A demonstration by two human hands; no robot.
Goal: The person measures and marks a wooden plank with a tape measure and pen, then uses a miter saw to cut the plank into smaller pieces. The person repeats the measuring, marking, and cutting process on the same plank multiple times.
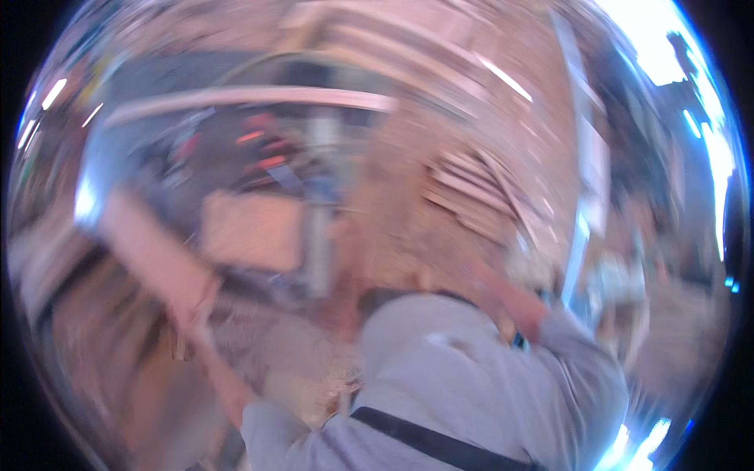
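Observation:
The whole picture is smeared by motion. My left arm reaches out at the lower left, and my left hand (193, 320) is closed on the near end of a pale wooden board (153, 247). This board slants up and away to the left. On the other side my right hand (485, 276) hangs out in front of my body, near a stack of wooden strips (475, 188). Its fingers blur into the brown ground, and I cannot make out anything in it.
A machine with red parts (263, 145) stands ahead to the left, with a square wooden panel (253, 231) beside it. A long pale plank (251, 96) lies across behind it. More long boards (400, 59) lie at the far side. A light-coloured rail (585, 149) runs along the right.

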